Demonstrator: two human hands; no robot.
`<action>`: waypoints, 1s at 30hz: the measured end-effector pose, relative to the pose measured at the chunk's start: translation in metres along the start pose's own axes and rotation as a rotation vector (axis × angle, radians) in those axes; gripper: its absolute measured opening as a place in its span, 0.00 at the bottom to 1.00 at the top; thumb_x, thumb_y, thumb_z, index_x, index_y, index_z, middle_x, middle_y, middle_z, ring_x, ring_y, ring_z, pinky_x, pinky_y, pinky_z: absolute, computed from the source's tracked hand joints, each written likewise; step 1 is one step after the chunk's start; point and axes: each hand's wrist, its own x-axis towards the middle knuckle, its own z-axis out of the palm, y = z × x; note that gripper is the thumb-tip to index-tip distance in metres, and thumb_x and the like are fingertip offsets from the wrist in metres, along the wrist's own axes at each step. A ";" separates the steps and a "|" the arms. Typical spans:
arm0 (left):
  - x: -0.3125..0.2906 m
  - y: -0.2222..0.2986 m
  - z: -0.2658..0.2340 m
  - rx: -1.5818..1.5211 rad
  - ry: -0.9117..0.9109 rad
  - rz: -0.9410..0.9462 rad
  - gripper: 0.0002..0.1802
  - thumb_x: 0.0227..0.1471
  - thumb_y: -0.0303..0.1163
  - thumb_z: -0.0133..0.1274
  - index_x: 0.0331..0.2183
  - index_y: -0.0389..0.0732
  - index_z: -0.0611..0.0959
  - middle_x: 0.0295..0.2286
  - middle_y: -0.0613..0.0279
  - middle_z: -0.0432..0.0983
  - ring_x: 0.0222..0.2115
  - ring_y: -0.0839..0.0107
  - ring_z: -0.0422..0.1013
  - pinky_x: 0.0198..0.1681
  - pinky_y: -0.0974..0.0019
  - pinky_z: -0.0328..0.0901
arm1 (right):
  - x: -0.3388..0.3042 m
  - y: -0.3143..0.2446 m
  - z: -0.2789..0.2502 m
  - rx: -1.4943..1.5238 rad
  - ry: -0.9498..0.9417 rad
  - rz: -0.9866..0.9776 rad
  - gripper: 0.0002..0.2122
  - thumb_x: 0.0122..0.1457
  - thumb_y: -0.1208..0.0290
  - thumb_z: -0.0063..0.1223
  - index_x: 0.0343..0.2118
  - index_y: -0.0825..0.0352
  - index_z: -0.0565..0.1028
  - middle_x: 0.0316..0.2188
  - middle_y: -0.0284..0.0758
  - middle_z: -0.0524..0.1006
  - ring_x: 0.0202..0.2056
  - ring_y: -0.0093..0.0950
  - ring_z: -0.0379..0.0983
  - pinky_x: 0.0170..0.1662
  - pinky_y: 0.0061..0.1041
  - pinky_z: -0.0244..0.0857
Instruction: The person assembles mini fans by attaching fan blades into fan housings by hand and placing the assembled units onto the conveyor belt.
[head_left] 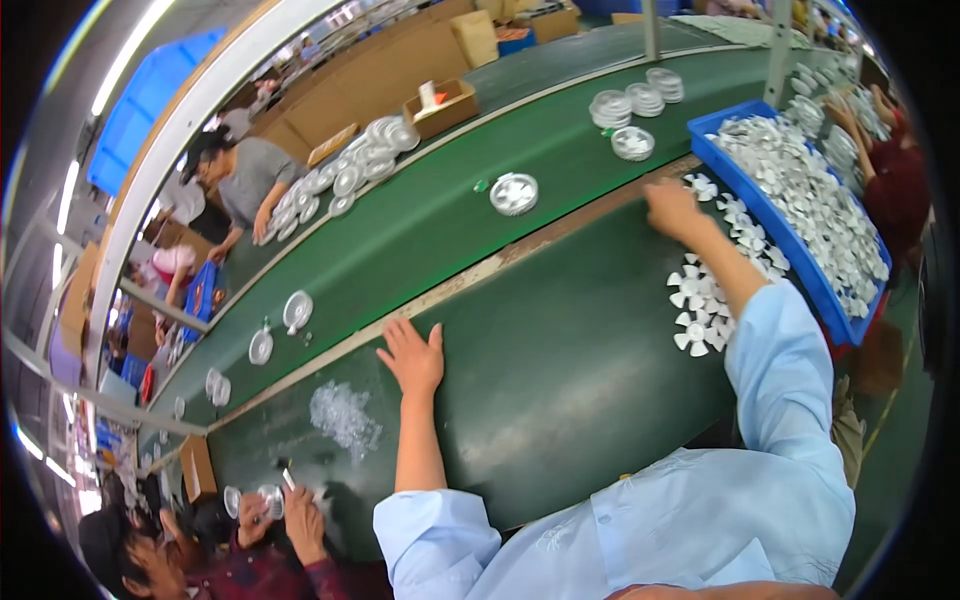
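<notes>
My left hand [412, 358] lies on the dark green tabletop [560, 370] at its far edge, palm down and fingers spread, with nothing in it. A pile of small clear plastic pieces [345, 418] is to its left. My right hand [672, 208] reaches to the far edge of the table, its fingers curled; whatever they may hold is hidden. Just right of it lies a white fan blade [702, 187], and more loose white fan blades [697, 335] spread along the table. A blue tray [765, 245] heaped with such blades stands at the right.
Beyond the table's edge strip runs a green conveyor belt [420, 240], carrying a round clear housing with white blades [514, 194] and stacked clear housings [645, 98]. A co-worker [255, 180] stands across it. Another person's hands [300, 520] hold a part at lower left.
</notes>
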 end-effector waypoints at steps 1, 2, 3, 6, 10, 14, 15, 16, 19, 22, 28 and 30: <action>0.000 0.004 -0.002 -0.004 0.050 0.033 0.39 0.58 0.55 0.45 0.59 0.34 0.62 0.62 0.43 0.52 0.65 0.50 0.46 0.61 0.32 0.41 | 0.005 0.022 0.004 -0.007 -0.094 -0.008 0.11 0.45 0.73 0.57 0.33 0.67 0.76 0.35 0.50 0.76 0.41 0.46 0.74 0.43 0.43 0.69; 0.001 0.003 -0.005 0.028 0.070 0.074 0.38 0.57 0.55 0.46 0.56 0.34 0.65 0.60 0.44 0.56 0.63 0.49 0.50 0.60 0.32 0.44 | 0.002 0.038 0.004 0.049 -0.089 -0.084 0.10 0.44 0.73 0.56 0.32 0.68 0.77 0.32 0.50 0.77 0.38 0.47 0.75 0.41 0.44 0.69; 0.002 0.004 0.001 0.056 0.153 0.119 0.38 0.57 0.56 0.46 0.56 0.34 0.66 0.59 0.44 0.58 0.62 0.49 0.51 0.58 0.32 0.46 | 0.001 0.055 0.010 0.001 -0.155 -0.064 0.10 0.44 0.73 0.56 0.31 0.68 0.76 0.31 0.49 0.77 0.37 0.47 0.75 0.41 0.44 0.69; 0.011 0.025 -0.001 -0.013 0.085 0.098 0.42 0.57 0.58 0.43 0.59 0.34 0.62 0.62 0.43 0.53 0.65 0.50 0.45 0.62 0.32 0.40 | -0.006 0.095 0.033 -0.011 0.062 -0.068 0.10 0.45 0.79 0.52 0.33 0.68 0.76 0.33 0.50 0.76 0.39 0.48 0.74 0.41 0.45 0.66; 0.005 0.023 -0.008 -0.062 0.013 0.020 0.43 0.58 0.57 0.42 0.61 0.32 0.57 0.64 0.42 0.47 0.66 0.49 0.39 0.64 0.34 0.35 | 0.008 0.097 0.049 0.089 0.117 0.029 0.12 0.48 0.79 0.49 0.38 0.69 0.74 0.37 0.53 0.74 0.40 0.51 0.73 0.43 0.46 0.67; 0.002 0.022 -0.009 -0.072 -0.022 0.012 0.44 0.59 0.58 0.40 0.62 0.31 0.56 0.64 0.42 0.46 0.66 0.49 0.38 0.65 0.35 0.34 | 0.022 0.115 0.062 0.074 0.087 0.000 0.13 0.48 0.76 0.52 0.39 0.70 0.74 0.36 0.53 0.75 0.40 0.50 0.73 0.44 0.43 0.68; -0.001 0.016 -0.010 -0.051 0.002 -0.005 0.44 0.59 0.58 0.41 0.62 0.32 0.57 0.64 0.42 0.47 0.66 0.49 0.40 0.64 0.34 0.35 | 0.021 0.100 0.054 0.079 0.078 -0.015 0.13 0.48 0.76 0.52 0.39 0.70 0.74 0.36 0.53 0.75 0.40 0.50 0.73 0.44 0.43 0.68; -0.002 0.011 -0.010 -0.043 0.018 -0.008 0.44 0.59 0.58 0.41 0.62 0.32 0.56 0.64 0.42 0.47 0.66 0.49 0.40 0.64 0.35 0.35 | 0.022 0.086 0.044 0.219 -0.031 0.094 0.13 0.48 0.76 0.52 0.39 0.70 0.74 0.36 0.52 0.76 0.41 0.50 0.73 0.45 0.43 0.68; 0.004 0.025 -0.010 -0.044 0.013 0.030 0.44 0.59 0.58 0.41 0.62 0.32 0.56 0.64 0.43 0.47 0.66 0.49 0.40 0.65 0.35 0.36 | 0.021 0.107 0.043 0.243 -0.006 0.103 0.13 0.48 0.75 0.54 0.38 0.70 0.72 0.35 0.51 0.76 0.41 0.49 0.73 0.44 0.43 0.68; 0.003 0.022 -0.010 -0.042 0.022 0.006 0.43 0.59 0.58 0.40 0.62 0.33 0.57 0.64 0.44 0.47 0.66 0.51 0.40 0.65 0.36 0.36 | 0.015 0.073 0.026 0.131 0.177 -0.099 0.12 0.50 0.74 0.56 0.38 0.69 0.72 0.36 0.48 0.75 0.40 0.48 0.74 0.42 0.43 0.68; 0.002 0.027 -0.012 -0.054 0.013 -0.032 0.42 0.60 0.58 0.39 0.62 0.35 0.57 0.65 0.47 0.46 0.66 0.53 0.41 0.66 0.38 0.35 | -0.060 -0.050 -0.038 0.380 0.177 -0.385 0.16 0.50 0.74 0.60 0.44 0.63 0.73 0.35 0.40 0.73 0.35 0.42 0.74 0.37 0.38 0.68; -0.003 0.018 -0.014 -0.041 0.005 -0.055 0.42 0.60 0.58 0.39 0.62 0.35 0.57 0.65 0.48 0.46 0.66 0.54 0.41 0.66 0.38 0.35 | -0.094 -0.096 -0.049 0.475 0.088 -0.458 0.15 0.50 0.74 0.60 0.42 0.63 0.74 0.33 0.39 0.72 0.32 0.41 0.73 0.35 0.36 0.68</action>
